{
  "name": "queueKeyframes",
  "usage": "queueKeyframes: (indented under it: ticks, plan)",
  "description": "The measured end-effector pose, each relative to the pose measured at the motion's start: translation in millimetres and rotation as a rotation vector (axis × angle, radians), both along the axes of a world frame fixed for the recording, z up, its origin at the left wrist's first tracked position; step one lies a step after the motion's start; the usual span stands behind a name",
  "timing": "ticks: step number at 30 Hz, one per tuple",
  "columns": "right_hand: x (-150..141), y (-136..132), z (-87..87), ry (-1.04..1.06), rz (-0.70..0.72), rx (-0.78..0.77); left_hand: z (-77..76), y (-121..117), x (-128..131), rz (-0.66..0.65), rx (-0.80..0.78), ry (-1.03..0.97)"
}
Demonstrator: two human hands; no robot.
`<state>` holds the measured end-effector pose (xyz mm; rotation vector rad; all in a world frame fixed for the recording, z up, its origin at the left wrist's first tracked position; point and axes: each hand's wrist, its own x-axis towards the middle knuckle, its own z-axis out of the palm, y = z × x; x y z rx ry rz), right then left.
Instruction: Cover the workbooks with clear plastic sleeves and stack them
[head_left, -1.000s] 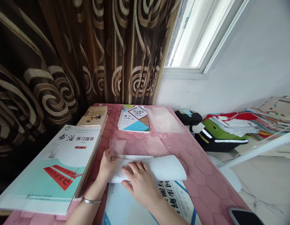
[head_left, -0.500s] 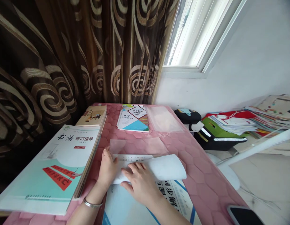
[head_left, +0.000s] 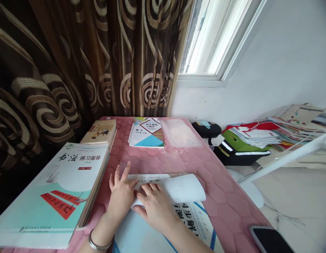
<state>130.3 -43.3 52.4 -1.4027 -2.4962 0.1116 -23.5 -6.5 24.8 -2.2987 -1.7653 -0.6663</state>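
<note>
Pinning the curled cover, the unclenched right hand is risking creases from excess pressure; at its ten o'clock, the left hand is showing splayed, ungripping fingers.

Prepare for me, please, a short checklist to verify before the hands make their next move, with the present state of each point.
1. Right hand touches the curled white sheet: ok.
2. Curled white sheet lies flat: not ok, its right end stands in a roll above the blue-and-white book.
3. Left hand grips something: not ok, its fingers are spread.
4. Clear film beyond the sheet is free of creases: cannot tell, it is too transparent.
5. Phone is apart from the book: ok, at the lower right.
6. Book stack is off the book: ok, to its left.
</note>
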Motion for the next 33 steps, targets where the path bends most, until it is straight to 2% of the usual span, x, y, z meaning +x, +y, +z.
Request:
queueKeyframes:
  ticks: [4, 9, 11, 16, 23, 28, 33]
  plan:
    - [-0.3, -0.7, -0.7, 0.007, -0.004, 0.004, -4.6, 0.7, -1.0, 0.018, 0.006, 0.033]
    - [0.1, -0.3, -3.3, 0.035, -0.019, 0.015, -1.0, -0.1, -2.5, 0.052, -0.060, 0.010]
    - [0.6, 0.2, -5.3, 0.051, -0.050, 0.043, -0.3, 1.3, -4.9, 0.052, -0.101, -0.043]
    - [0.8, 2.2, -11.6, 0.063, -0.131, 0.113, -6.5, 9.8, -14.1, -0.042, -0.114, -0.263]
    - [-1.9, 5.7, -13.1, 0.039, -0.159, 0.131, -14.9, 21.9, -23.7, 0.033, -0.113, -0.412]
    - [-2.0, 5.3, -12.4, 0.029, -0.153, 0.134, -13.6, 23.8, -25.7, 0.012, -0.100, -0.435]
    - [-2.2, 3.8, -11.7, 0.009, -0.147, 0.119, -7.6, 21.8, -22.1, -0.044, -0.126, -0.361]
